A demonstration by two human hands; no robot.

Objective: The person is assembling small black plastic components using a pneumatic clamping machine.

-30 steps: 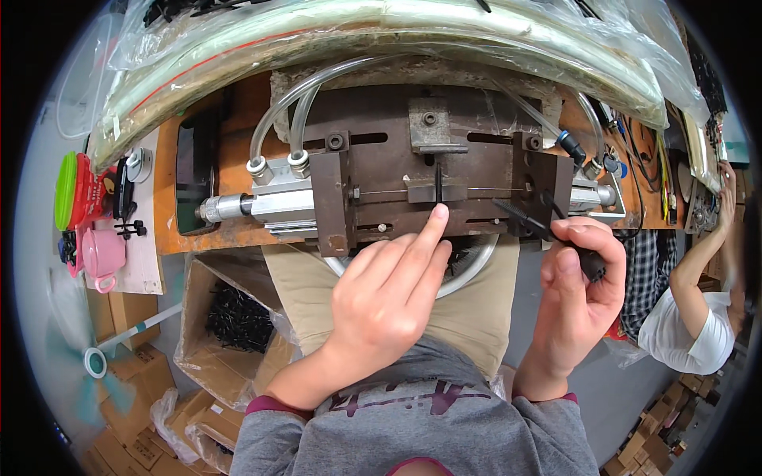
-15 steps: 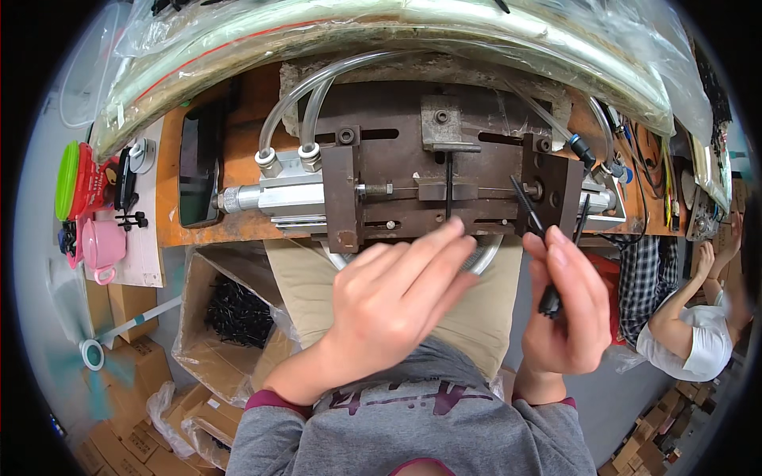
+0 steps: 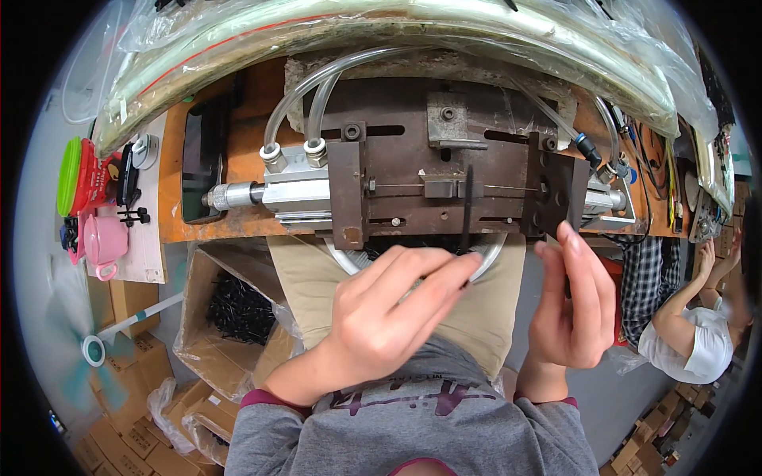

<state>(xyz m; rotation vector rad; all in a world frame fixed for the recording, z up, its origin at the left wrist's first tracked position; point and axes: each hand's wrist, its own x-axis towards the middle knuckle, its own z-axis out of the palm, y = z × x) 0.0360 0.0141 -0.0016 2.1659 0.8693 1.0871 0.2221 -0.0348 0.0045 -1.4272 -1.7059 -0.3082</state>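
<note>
Shirt writing: purple lettering point(image 3: 444, 399) across the grey shirt point(image 3: 381, 438)
Left hand point(image 3: 385, 297): back upward, fingertips pinching 1 thin black rod point(image 3: 467, 210)
Rod's place: blurred, over the brown metal fixture point(image 3: 397, 165), near its small centre block point(image 3: 439, 187)
Right hand point(image 3: 573, 309): raised, fingers upward, nearly together; from here I can't tell its grip

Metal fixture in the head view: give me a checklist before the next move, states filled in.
1. Left hand has the black rod: ok, held by its near end.
2. Rod clear of the central block: cannot tell; blurred, it overlaps the block's right end in view.
3. Left hand off the central block: ok.
4. Right hand empty: not ok; a dark piece shows between thumb and fingers.
5. Right hand clear of the right bracket: cannot tell; a fingertip overlaps its lower edge in view.
6. Clear hoses on the left cylinder: ok, both in their fittings.
</note>
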